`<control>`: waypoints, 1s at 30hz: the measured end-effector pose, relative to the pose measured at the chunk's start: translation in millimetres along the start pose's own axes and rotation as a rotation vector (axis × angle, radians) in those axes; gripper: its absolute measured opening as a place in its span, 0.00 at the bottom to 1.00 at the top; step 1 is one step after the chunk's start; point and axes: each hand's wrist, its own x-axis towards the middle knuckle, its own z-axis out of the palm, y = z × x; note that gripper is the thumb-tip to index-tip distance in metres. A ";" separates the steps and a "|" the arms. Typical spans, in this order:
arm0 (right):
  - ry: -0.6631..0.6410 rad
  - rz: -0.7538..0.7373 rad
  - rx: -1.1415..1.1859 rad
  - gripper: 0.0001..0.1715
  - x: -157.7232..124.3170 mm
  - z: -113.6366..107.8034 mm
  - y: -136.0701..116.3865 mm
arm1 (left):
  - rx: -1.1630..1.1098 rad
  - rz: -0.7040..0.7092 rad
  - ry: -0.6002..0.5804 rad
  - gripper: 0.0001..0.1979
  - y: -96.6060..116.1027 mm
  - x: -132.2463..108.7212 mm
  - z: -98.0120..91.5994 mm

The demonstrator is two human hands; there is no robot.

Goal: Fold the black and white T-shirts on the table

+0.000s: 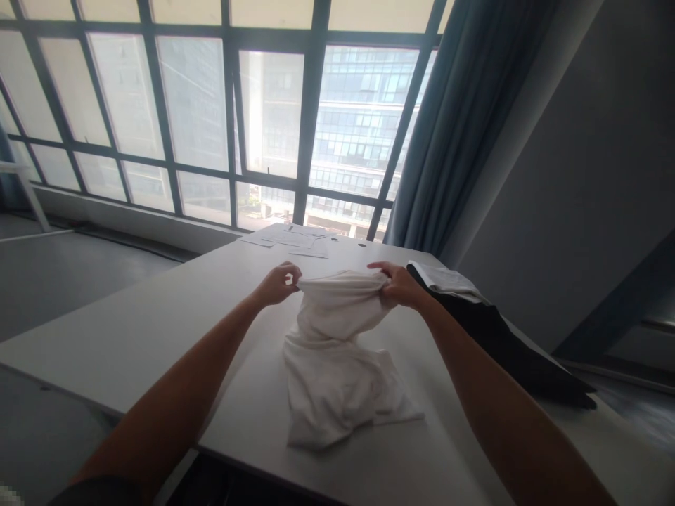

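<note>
A crumpled white garment (337, 379), perhaps a T-shirt, lies on the white table (158, 330), its far end lifted between my two hands. My left hand (279, 282) pinches the upper left corner of the cloth between thumb and finger. At the opposite corner my right hand (398, 284) is closed on the fabric, with its index finger stretched along the top. The cloth is pulled taut between them, and its lower part spreads in folds toward the table's front edge. Some of the right hand's fingers are hidden by the cloth.
Dark cloth (506, 351) lies along the table's right side, with a folded white cloth (448, 279) at its far end. Loose papers (298, 239) rest at the far edge. Beyond are large windows (271, 112) and a blue-grey curtain (453, 126).
</note>
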 end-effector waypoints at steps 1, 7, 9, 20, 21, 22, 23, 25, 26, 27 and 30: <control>-0.005 -0.010 -0.177 0.36 -0.7 0.8 -0.7 | -0.039 -0.005 -0.001 0.10 -2.5 -0.3 1.7; 0.068 0.088 -0.582 0.09 -2.4 0.4 -2.7 | -0.165 -0.249 0.254 0.10 -4.3 3.3 7.4; -0.006 0.180 -0.324 0.17 -3.5 -4.7 -2.9 | -0.349 -0.343 0.439 0.11 -0.5 7.2 -0.2; -0.181 0.080 0.710 0.33 -1.3 -17.7 -6.8 | -0.983 -0.420 1.023 0.16 5.7 13.3 -60.1; -0.178 0.087 0.690 0.34 1.6 -20.5 -4.6 | -0.993 -0.397 1.044 0.16 4.4 12.5 -63.5; -0.183 0.105 0.647 0.36 4.8 -23.5 -1.7 | -0.999 -0.377 1.062 0.16 3.0 11.9 -66.3; -0.183 0.127 0.585 0.37 8.2 -26.2 1.6 | -1.001 -0.363 1.080 0.16 1.2 11.4 -68.6; -0.125 0.155 0.420 0.33 15.2 -30.5 8.6 | -0.984 -0.365 1.111 0.17 -3.8 11.1 -71.3; -0.063 0.154 0.330 0.28 18.6 -31.8 11.7 | -0.956 -0.379 1.112 0.17 -7.1 11.1 -71.7; 0.012 0.147 0.246 0.23 21.9 -32.4 13.9 | -0.919 -0.397 1.096 0.17 -10.8 11.1 -71.3; 0.199 0.236 0.107 0.12 29.4 -31.0 12.2 | -0.806 -0.442 0.974 0.15 -20.0 9.3 -63.2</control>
